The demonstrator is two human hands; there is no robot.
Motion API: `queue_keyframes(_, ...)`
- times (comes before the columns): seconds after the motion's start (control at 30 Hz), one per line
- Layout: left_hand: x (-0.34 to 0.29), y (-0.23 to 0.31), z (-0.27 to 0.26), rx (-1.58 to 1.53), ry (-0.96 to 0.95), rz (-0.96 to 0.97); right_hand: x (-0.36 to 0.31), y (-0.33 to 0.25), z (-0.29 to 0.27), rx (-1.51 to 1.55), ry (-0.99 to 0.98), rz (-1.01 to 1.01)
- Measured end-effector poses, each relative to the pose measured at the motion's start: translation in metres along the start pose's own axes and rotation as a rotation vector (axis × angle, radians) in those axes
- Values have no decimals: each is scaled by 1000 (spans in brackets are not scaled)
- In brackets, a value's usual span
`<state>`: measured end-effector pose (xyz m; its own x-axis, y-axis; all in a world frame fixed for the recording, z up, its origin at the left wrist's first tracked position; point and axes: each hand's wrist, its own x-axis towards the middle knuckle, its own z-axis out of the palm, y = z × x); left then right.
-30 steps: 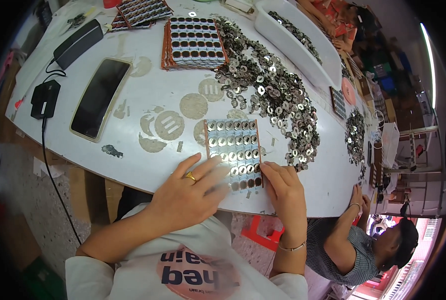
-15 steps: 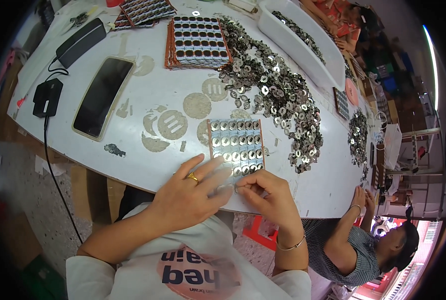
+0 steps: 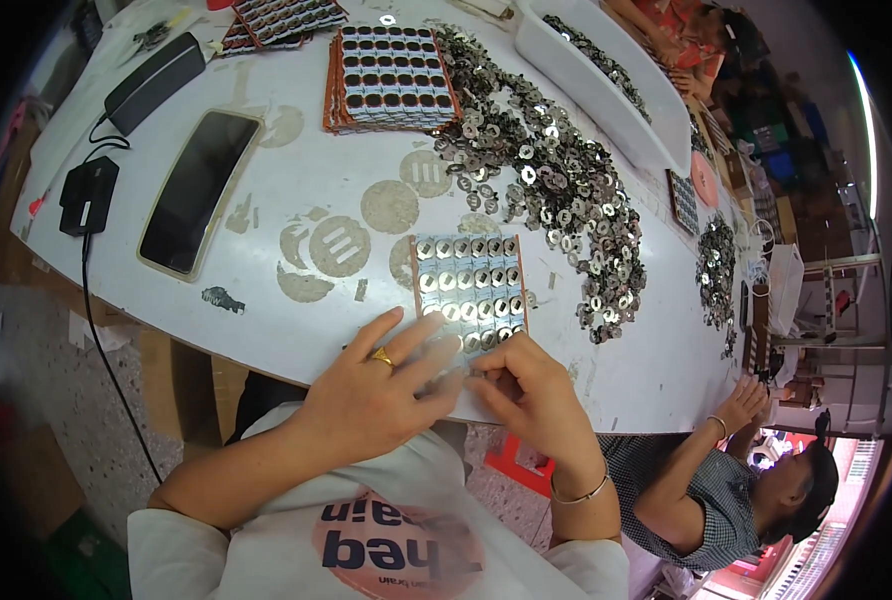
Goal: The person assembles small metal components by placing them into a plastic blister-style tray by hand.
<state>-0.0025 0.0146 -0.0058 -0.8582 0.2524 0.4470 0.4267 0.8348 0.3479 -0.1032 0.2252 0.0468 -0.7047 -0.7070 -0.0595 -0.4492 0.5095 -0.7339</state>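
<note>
A rectangular panel (image 3: 469,290) with rows of small round silvery metal pieces lies at the table's near edge. Its near left corner is covered by my left hand (image 3: 386,385), palm down, fingers apart and partly blurred, with a gold-coloured ring on one finger. Against the panel's near edge, my right hand (image 3: 531,390) is closed in a pinch. Whatever sits between its thumb and forefinger is too small to make out. The fingertips of both hands nearly meet. Beyond the panel spreads a large heap of small metal discs (image 3: 566,190).
A stack of similar panels (image 3: 391,75) stands farther back. On the left lie a phone (image 3: 201,190), a black case-like block (image 3: 154,82) and a black adapter (image 3: 90,195) with a cable. A white bin (image 3: 606,90) holds more discs. A co-worker (image 3: 706,490) sits at the right edge.
My left fingers shift slightly and stay blurred over the panel. My right hand barely moves, still pinched. The co-worker's hands at the right have moved a little. The table view has shifted slightly left.
</note>
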Motion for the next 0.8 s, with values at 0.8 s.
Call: queue_keyframes(0.8,1,2,3,-1,-32,-49,31,41,-32,-610,306,-356)
